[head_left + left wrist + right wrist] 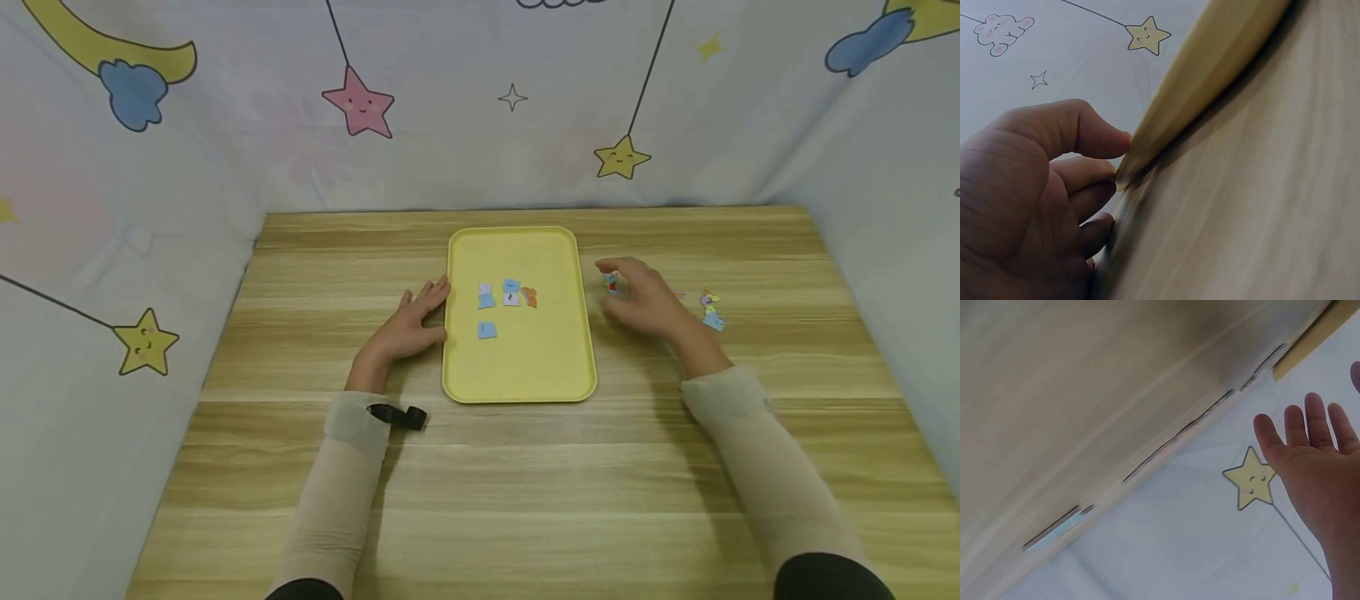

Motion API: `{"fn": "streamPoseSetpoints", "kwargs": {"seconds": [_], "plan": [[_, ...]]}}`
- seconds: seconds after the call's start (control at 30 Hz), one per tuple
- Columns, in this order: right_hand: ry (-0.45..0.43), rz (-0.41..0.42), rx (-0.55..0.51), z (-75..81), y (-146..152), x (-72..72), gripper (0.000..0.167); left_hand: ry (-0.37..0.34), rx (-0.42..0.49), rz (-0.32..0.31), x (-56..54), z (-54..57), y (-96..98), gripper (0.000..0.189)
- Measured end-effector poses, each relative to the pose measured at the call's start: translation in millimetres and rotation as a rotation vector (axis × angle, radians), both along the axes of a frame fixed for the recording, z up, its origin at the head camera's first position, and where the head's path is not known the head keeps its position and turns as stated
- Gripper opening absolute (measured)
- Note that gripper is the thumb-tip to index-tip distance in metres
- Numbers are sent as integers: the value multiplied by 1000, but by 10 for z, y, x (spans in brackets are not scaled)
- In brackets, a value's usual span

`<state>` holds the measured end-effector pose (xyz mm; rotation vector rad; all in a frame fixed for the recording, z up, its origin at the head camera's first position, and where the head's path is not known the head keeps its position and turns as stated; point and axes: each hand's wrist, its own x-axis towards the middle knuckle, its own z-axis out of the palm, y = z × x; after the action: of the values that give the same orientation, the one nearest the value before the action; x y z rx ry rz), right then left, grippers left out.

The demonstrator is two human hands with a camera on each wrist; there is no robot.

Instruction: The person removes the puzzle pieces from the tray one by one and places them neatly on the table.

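A yellow tray (517,367) carries several small flat cut-out pieces, among them a blue and white one (487,296), a plain blue one (487,330), a taller blue and white one (512,292) and an orange one (529,297). My left hand (408,329) rests against the tray's left side; in the left wrist view its thumb and fingertips touch the rim. Over the table right of the tray, my right hand (645,300) has thumb and fingers spread apart. A colourful figure piece (612,283) shows between them, partly covered by the hand.
Farther right lies a yellow and blue figure piece (711,310); a reddish piece (679,295) peeks out beside the right hand. A black strap (399,416) sticks out from the left cuff. A printed white curtain (480,150) borders the wooden table (510,483) behind and at the sides.
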<state>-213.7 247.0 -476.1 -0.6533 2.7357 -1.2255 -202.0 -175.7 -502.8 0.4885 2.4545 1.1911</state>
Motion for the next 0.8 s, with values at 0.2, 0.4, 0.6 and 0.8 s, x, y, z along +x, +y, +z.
{"fn": "streamPoseSetpoints", "kwargs": {"seconds": [0.2,0.4,0.6,0.8], "plan": [[-46,26,7,55,-210,-7,53,-7,16,-3,1,-1,1,87],[-37,59,-3,71,-421,-40,51,-9,14,3,3,-2,-10,86],[13,105,40,37,-554,-82,52,-15,13,-3,7,-2,-15,87],[6,122,39,23,-675,-99,51,-12,27,-6,-5,-7,-16,86]]}}
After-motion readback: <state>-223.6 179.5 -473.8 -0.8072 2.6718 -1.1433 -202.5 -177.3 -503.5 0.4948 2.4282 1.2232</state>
